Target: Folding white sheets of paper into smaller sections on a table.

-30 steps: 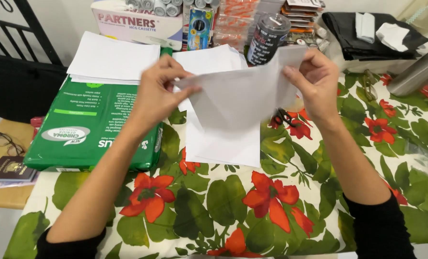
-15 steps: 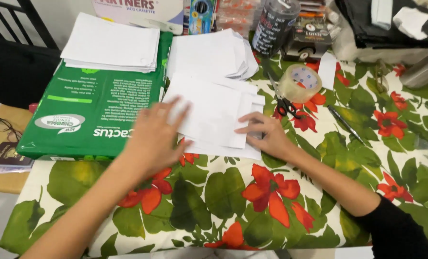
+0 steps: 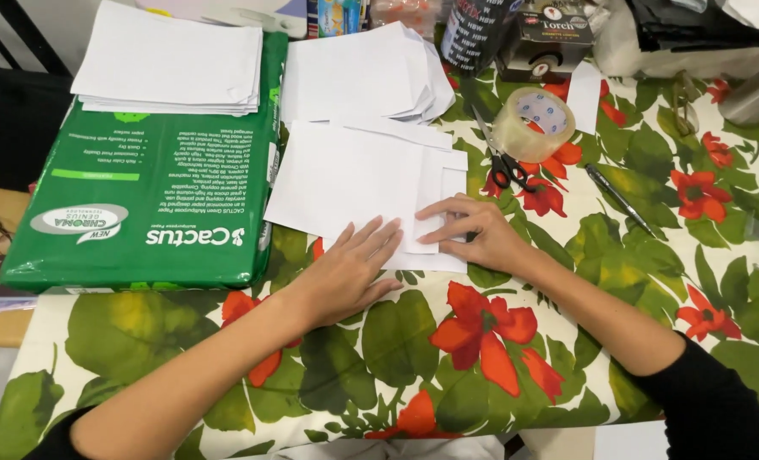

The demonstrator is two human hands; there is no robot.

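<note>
Both hands press a folded white paper sheet at table centre: left hand flat, fingers spread; right hand at three o'clock, fingertips creasing. Light, floppy, best pinched at edges.

We see the folded white paper sheet lying flat on the flower-patterned desk, with our left hand on its near edge and our right hand on its right part. Left of it lies the green wrapped paper ream, carrying a stack of white sheets. Behind it lies a fanned pile of white sheets; to its right lie black-handled scissors and a clear tape roll.
</note>
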